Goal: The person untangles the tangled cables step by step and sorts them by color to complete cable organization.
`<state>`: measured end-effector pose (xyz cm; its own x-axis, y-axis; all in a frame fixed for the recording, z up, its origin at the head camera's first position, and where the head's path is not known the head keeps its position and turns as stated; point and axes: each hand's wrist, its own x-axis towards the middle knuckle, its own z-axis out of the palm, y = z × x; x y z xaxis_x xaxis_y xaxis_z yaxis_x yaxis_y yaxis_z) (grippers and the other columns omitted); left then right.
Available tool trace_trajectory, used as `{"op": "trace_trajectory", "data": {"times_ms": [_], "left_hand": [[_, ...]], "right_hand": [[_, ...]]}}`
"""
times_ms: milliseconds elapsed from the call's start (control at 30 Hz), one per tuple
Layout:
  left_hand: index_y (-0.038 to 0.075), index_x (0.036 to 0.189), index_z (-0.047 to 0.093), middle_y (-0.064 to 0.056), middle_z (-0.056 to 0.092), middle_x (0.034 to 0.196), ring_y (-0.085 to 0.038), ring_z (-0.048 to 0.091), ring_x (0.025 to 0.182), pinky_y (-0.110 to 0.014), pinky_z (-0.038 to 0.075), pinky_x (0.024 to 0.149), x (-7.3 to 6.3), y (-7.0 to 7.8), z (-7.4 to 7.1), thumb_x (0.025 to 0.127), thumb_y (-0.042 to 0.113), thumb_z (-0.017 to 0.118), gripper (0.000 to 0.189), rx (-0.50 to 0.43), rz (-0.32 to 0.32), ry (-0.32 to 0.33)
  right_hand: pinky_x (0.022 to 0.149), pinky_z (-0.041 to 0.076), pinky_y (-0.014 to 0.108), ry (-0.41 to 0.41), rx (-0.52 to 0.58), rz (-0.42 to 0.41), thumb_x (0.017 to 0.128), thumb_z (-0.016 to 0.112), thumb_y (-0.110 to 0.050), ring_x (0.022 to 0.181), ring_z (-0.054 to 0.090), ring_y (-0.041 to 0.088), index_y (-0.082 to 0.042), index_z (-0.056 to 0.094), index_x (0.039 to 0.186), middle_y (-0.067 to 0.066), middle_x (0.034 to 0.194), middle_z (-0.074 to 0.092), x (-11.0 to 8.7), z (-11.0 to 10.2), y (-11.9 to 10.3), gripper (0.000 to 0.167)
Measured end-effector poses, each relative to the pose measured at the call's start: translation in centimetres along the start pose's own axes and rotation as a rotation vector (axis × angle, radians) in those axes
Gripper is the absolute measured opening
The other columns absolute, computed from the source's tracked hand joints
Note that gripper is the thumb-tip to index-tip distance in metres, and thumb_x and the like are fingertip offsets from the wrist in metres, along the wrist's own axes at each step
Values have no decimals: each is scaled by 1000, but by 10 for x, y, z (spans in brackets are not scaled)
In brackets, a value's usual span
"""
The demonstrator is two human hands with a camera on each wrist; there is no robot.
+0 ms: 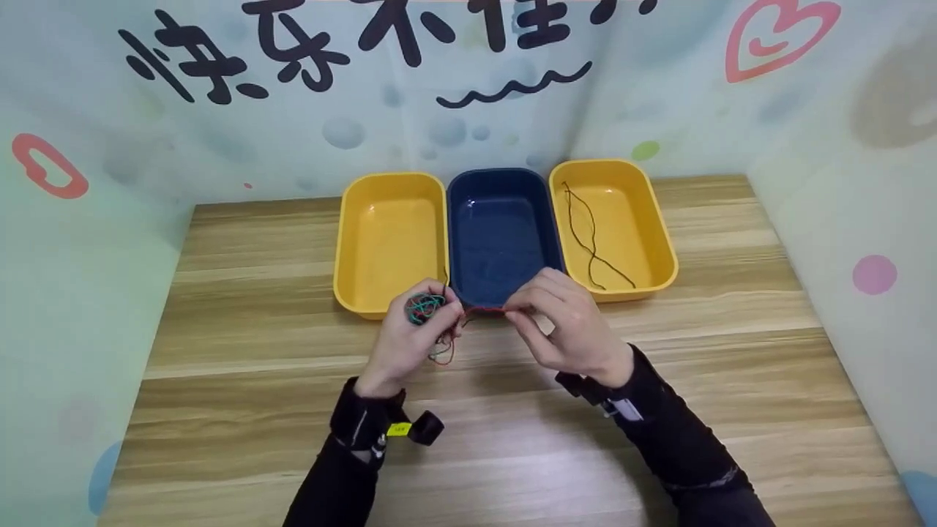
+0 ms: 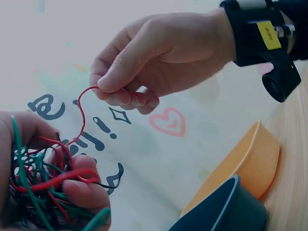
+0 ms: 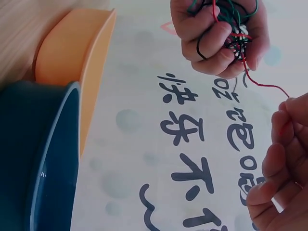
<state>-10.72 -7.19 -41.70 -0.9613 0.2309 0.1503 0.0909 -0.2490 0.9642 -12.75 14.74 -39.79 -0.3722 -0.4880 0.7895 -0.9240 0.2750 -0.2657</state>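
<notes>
A tangled bundle of thin red, green and black wires (image 2: pixel 57 185) lies in my left hand (image 1: pixel 419 326), whose fingers curl round it. From the bundle one red wire (image 2: pixel 83 115) runs across to my right hand (image 1: pixel 567 322), which pinches it between thumb and forefinger. In the head view that stretch of red wire passes just in front of the blue bin (image 1: pixel 505 179). A few loose ends hang below the left hand. Both hands are raised near the front edges of the bins.
Side by side stand a left yellow bin (image 1: pixel 392 241), the blue bin and a right yellow bin (image 1: pixel 651 249). Black wire (image 1: pixel 589 227) lies in the right yellow bin. All stand on a wood-grain table (image 1: pixel 256 351) before a printed backdrop (image 1: pixel 293 146).
</notes>
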Motion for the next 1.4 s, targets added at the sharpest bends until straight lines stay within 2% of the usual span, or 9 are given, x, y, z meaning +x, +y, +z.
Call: {"op": "trace_trajectory", "data": {"times_ms": [233,500,633,800,1000,1200,1300,1400], "left_hand": [[6,89,54,-5,61,73,-15,58,61,-22,44,52,0,2,-1,90,4,58,4,-178,-11,90],[5,89,53,-6,61,76,-16,59,61,-20,44,50,2,6,-3,92,1,54,6,-248,6,195],[6,88,53,-6,61,75,-15,58,60,-20,44,50,3,6,-4,93,2,53,6,-260,10,209],[6,88,53,-5,61,75,-15,57,58,-20,45,51,4,4,-7,93,2,53,7,-261,0,217],[4,88,56,-10,60,75,-14,57,57,-22,48,55,4,3,-8,91,1,56,5,-215,-20,213],[3,87,55,-7,60,72,-14,56,56,-21,44,50,3,6,-8,91,1,56,5,-202,6,241],[4,87,55,-5,61,71,-14,56,55,-19,41,46,2,8,-10,91,2,55,5,-243,21,265],[4,87,55,-5,61,73,-13,57,55,-17,40,44,2,10,-12,92,4,56,5,-299,27,255]], "right_hand": [[67,45,27,2,27,11,83,64,-2,71,55,17,-4,64,86,2,77,62,0,1,-2,4],[65,45,28,-14,25,-40,80,66,0,69,55,17,-4,63,84,4,77,63,1,4,-7,6],[65,45,28,-24,21,-49,80,66,0,69,55,17,-5,64,85,4,76,63,1,4,-9,7],[64,45,28,13,26,-39,80,64,0,68,55,17,-4,64,83,3,75,63,2,-2,-8,5],[63,42,26,28,17,-17,78,63,1,66,53,16,-3,64,82,2,73,61,4,-8,-6,6],[61,40,27,48,3,-28,76,64,3,65,52,17,-3,64,81,2,72,61,4,-10,-5,8],[60,40,28,35,-20,-40,76,65,0,64,52,17,-4,64,81,2,72,62,4,-10,-5,7],[60,40,28,17,-44,-47,77,66,-2,65,52,17,-5,65,82,3,73,62,3,-9,-6,5]]}}
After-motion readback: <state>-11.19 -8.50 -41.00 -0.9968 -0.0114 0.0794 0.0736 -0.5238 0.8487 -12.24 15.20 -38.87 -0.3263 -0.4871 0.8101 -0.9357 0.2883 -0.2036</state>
